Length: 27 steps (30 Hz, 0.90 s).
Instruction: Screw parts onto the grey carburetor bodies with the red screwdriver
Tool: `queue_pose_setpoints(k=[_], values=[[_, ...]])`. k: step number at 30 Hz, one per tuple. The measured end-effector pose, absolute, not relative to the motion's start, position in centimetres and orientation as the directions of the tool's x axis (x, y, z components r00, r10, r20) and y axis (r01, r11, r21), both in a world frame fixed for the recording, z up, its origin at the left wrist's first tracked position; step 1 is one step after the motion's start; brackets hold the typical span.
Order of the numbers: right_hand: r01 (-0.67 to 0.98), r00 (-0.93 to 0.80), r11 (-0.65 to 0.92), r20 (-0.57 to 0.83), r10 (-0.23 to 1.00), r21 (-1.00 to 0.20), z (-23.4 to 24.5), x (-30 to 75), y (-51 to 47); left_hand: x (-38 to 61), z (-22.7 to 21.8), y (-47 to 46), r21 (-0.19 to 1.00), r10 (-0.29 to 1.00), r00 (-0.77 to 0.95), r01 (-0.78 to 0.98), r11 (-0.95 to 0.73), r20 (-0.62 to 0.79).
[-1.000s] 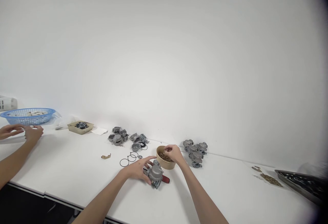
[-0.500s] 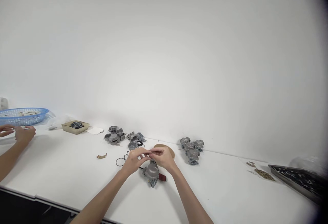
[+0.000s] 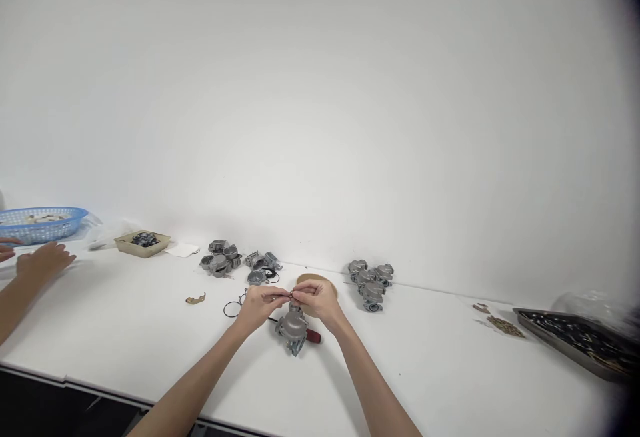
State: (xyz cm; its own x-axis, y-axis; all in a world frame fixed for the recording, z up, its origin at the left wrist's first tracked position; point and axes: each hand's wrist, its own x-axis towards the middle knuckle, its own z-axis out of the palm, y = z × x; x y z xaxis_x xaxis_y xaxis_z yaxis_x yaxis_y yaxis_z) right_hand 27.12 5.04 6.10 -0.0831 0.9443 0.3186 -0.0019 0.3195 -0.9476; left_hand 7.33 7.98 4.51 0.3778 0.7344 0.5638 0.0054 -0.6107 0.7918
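My left hand (image 3: pixel 259 305) and my right hand (image 3: pixel 316 300) meet fingertip to fingertip just above a grey metal carburettor body (image 3: pixel 293 326) that stands on the white table (image 3: pixel 440 370). Both hands pinch one tiny brown part between them, too small to name. A red-handled tool (image 3: pixel 313 336) lies under and to the right of the grey body. The tan bowl (image 3: pixel 320 282) of small brass pieces sits right behind my right hand, mostly hidden by it.
Black O-rings (image 3: pixel 231 309) and a small brass bracket (image 3: pixel 195 300) lie left of my hands. Grey castings sit in groups behind (image 3: pixel 220 263) (image 3: pixel 372 282). A dark metal tray (image 3: pixel 580 344) stands far right. Another person's hands (image 3: pixel 37 264) rest at the far left by a blue basket (image 3: pixel 43 222).
My right hand left the tan bowl and came to my left hand above the grey body. My left hand let go of the body and joined it in a pinch.
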Motion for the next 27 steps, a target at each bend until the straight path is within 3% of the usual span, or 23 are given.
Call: queue_pose_setpoints(k=[4, 7, 12, 19, 23, 27], values=[[0.225, -0.005, 0.357, 0.365, 0.931, -0.907, 6.8, 28.5, 4.1, 6.9, 5.0, 7.9, 0.817, 0.761, 0.346, -0.026, -0.576, 0.548], [0.404, -0.072, 0.347, 0.348, 0.935, -0.846, 6.8, 30.3, 3.4, 6.8, 5.1, 8.1, 0.857, 0.798, 0.327, -0.095, -0.506, 0.507], [0.536, -0.124, 0.319, 0.301, 0.946, -0.782, 6.5, 31.7, 2.9, 6.7, 5.0, 8.9, 0.893, 0.838, 0.318, -0.075, -0.445, 0.444], [0.437, -0.195, 0.306, 0.244, 0.95, -0.846, 6.5, 31.3, 2.5, 5.7, 4.9, 9.4, 0.912, 0.839, 0.373, -0.05, -0.407, 0.395], [0.341, -0.234, 0.299, 0.228, 0.945, -0.891, 6.4, 31.6, 2.4, 5.4, 5.0, 9.3, 0.929, 0.814, 0.461, -0.07, -0.364, 0.354], [0.345, -0.269, 0.305, 0.217, 0.938, -0.888, 6.4, 31.7, 2.4, 5.4, 5.2, 9.0, 0.936, 0.752, 0.577, -0.065, -0.347, 0.319]])
